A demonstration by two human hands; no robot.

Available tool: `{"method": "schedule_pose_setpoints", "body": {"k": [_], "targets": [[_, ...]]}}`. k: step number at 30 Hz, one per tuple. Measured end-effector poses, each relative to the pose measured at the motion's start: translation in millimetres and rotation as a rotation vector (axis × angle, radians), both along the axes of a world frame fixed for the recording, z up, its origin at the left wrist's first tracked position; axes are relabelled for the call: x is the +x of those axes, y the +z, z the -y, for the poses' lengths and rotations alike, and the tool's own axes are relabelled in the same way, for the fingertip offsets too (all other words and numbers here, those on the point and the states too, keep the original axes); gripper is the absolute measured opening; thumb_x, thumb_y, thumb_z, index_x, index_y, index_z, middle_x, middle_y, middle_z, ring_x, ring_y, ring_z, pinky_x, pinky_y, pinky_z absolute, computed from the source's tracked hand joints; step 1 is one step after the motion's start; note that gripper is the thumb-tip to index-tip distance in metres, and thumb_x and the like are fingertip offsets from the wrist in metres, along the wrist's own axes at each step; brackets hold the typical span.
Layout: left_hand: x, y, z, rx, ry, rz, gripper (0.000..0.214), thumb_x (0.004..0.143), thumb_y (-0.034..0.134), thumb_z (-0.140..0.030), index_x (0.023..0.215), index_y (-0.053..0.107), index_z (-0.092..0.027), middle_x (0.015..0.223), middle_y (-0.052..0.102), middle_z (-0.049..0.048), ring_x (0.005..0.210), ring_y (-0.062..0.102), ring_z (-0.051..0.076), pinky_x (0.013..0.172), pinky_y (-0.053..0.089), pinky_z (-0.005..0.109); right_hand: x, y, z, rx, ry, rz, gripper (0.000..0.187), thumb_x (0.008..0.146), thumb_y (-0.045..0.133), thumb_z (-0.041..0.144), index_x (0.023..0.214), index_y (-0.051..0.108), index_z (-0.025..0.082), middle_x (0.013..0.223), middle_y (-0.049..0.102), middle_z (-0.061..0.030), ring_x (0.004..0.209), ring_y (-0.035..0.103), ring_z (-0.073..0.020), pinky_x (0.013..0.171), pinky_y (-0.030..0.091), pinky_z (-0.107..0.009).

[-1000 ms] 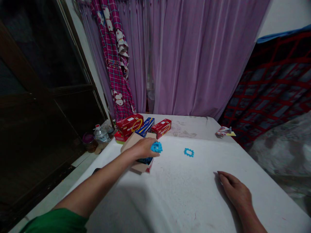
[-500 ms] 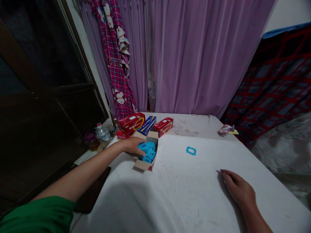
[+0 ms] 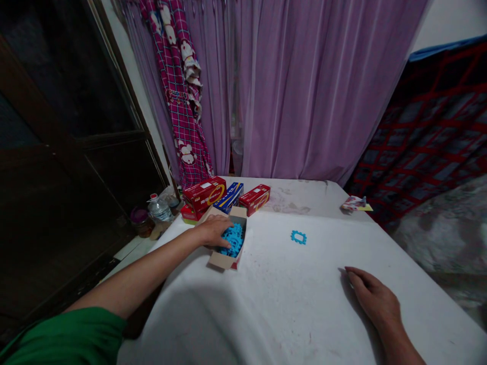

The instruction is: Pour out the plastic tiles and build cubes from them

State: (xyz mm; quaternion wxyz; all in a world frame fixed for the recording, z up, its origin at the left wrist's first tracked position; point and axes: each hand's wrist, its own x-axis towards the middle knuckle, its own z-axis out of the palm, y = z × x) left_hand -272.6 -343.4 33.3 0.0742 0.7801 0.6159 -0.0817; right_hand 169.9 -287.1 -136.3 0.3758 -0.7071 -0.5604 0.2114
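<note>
My left hand (image 3: pixel 213 231) reaches over an open cardboard box (image 3: pixel 222 260), its thumb spread away from the fingers. Inside the box lies a pile of blue plastic pieces (image 3: pixel 235 239), and the fingertips touch them at the left side. One blue rectangular frame piece (image 3: pixel 299 237) with a notched outer edge lies flat on the table, to the right of the box. My right hand (image 3: pixel 376 299) rests on its side on the table, right of that piece. Its thumb and fingertips come together, with nothing visible between them.
Behind the open box stand a red box (image 3: pixel 205 195), a blue box (image 3: pixel 229 197) and another red box (image 3: pixel 255 198). A crumpled colourful packet (image 3: pixel 355 204) lies at the far right of the white-covered table (image 3: pixel 274 304). A plastic bottle (image 3: pixel 160 209) stands beyond the left edge.
My left hand has shifted slightly over the blue pieces, its fingers lying further across the top of the box. The right hand and the loose blue piece have stayed in place.
</note>
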Motion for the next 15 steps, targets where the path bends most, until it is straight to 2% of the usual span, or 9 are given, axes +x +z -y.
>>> {"method": "schedule_pose_setpoints", "body": {"k": [3, 8, 15], "targets": [[2, -0.7, 4, 0.002, -0.017, -0.008, 0.045, 0.074, 0.072, -0.047, 0.114, 0.064, -0.029, 0.122, 0.065, 0.0044, 0.118, 0.054, 0.027, 0.099, 0.036, 0.037, 0, -0.5, 0, 0.002, -0.001, 0.000, 0.051, 0.059, 0.052, 0.060, 0.085, 0.078, 0.026, 0.091, 0.076, -0.0048, 0.084, 0.067, -0.0299, 0.071, 0.052, -0.039], [12, -5.4, 2, -0.007, -0.002, -0.052, 0.036, 0.077, 0.070, -0.045, 0.109, 0.065, -0.030, 0.110, 0.069, 0.0023, 0.110, 0.057, 0.026, 0.093, 0.036, 0.037, 1, -1.8, 1, -0.009, -0.002, 0.006, 0.051, 0.059, 0.053, 0.060, 0.087, 0.078, 0.026, 0.092, 0.075, -0.0052, 0.084, 0.066, -0.0301, 0.071, 0.051, -0.039], [9, -7.3, 3, 0.088, -0.014, -0.231, 0.021, 0.079, 0.070, -0.036, 0.097, 0.070, -0.025, 0.107, 0.069, 0.0084, 0.107, 0.056, 0.029, 0.089, 0.034, 0.041, 0, -0.3, 1, -0.010, 0.003, 0.004, 0.051, 0.059, 0.052, 0.060, 0.086, 0.078, 0.025, 0.091, 0.075, -0.0063, 0.085, 0.067, -0.0310, 0.072, 0.051, -0.040]]}}
